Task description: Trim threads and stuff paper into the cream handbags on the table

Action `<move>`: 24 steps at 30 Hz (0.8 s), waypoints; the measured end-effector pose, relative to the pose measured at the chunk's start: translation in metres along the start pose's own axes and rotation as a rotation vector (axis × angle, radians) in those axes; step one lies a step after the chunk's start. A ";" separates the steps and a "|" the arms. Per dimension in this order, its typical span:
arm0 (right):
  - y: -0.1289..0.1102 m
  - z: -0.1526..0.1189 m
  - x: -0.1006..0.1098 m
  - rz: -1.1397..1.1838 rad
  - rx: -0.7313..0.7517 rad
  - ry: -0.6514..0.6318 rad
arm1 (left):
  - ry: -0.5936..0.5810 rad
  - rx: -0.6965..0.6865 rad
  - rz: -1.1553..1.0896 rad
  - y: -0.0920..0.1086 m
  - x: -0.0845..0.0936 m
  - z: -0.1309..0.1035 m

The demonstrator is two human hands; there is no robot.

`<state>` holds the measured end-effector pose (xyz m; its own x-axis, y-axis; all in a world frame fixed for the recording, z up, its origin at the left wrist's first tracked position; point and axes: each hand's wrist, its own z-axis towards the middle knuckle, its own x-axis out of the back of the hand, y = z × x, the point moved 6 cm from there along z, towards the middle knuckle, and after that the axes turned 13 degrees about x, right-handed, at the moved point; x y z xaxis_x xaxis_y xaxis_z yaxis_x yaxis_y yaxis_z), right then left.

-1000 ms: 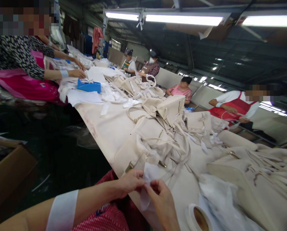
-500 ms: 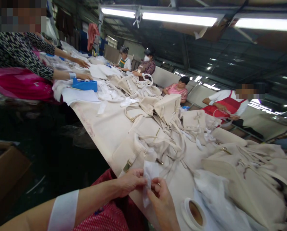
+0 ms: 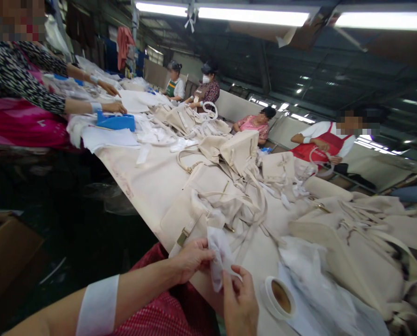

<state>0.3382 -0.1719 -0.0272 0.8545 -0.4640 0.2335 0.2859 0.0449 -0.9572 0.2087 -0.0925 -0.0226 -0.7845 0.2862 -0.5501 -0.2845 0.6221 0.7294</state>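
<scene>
A narrow white sheet (image 3: 217, 245), thin like tissue paper or soft foam, is folded over something at the near end of a beige handbag (image 3: 184, 212); what lies under it is hidden. My left hand (image 3: 192, 260) pinches its left edge between thumb and fingers. At its lower right edge, my right hand (image 3: 240, 298) has its fingertips closed on the sheet. A strap with a metal buckle (image 3: 183, 237) lies just beyond my left hand. To the right of my right hand stands a roll of tape (image 3: 268, 298) with a brown core.
Beige bags (image 3: 348, 252) and clear plastic (image 3: 320, 275) cover the right of the table (image 3: 135, 172). A blue tape dispenser (image 3: 115, 121) sits at the far left by a co-worker's hands (image 3: 114, 107). Other people sit along the far side. A cardboard box (image 3: 12, 252) stands below left.
My right hand has shifted slightly down and right along the white sheet. The sheet looks more rounded now. My left hand keeps its hold; the whole view has shifted a little.
</scene>
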 end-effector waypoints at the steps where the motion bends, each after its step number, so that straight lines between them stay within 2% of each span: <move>1: 0.007 0.000 -0.001 0.064 -0.051 -0.012 | -0.005 -0.001 -0.006 0.000 0.000 0.000; 3: 0.021 -0.001 -0.002 0.147 -0.140 -0.043 | -0.020 0.000 -0.009 0.000 -0.002 0.000; 5: 0.029 -0.001 0.005 0.033 -0.118 -0.024 | -0.024 0.005 -0.010 -0.001 -0.002 0.000; 7: 0.026 -0.001 0.018 -0.224 0.039 0.089 | -0.015 0.005 -0.015 -0.001 -0.002 -0.001; 9: 0.012 -0.004 0.025 -0.424 0.279 0.207 | -0.011 0.004 -0.010 -0.001 -0.001 -0.001; 11: -0.003 -0.010 0.023 -0.493 0.489 0.266 | -0.019 0.001 0.004 -0.001 0.000 -0.002; 13: -0.012 -0.013 0.015 -0.521 0.584 0.264 | -0.028 -0.009 0.009 -0.001 0.000 -0.002; 15: -0.013 -0.011 0.006 -0.533 0.544 0.210 | -0.042 -0.022 0.003 -0.001 0.000 -0.001; 17: -0.009 -0.004 -0.002 -0.481 0.413 0.119 | -0.056 -0.023 0.001 -0.003 0.000 0.000; 21: 0.004 0.008 -0.013 -0.105 0.104 -0.062 | -0.072 -0.013 -0.025 -0.003 -0.001 0.000; 24: 0.008 0.011 -0.016 0.039 0.012 -0.133 | -0.104 0.022 -0.080 -0.001 -0.004 -0.002</move>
<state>0.3317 -0.1543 -0.0367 0.9149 -0.3399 0.2177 0.2558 0.0711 -0.9641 0.2113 -0.0957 -0.0205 -0.6981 0.3088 -0.6460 -0.3308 0.6611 0.6734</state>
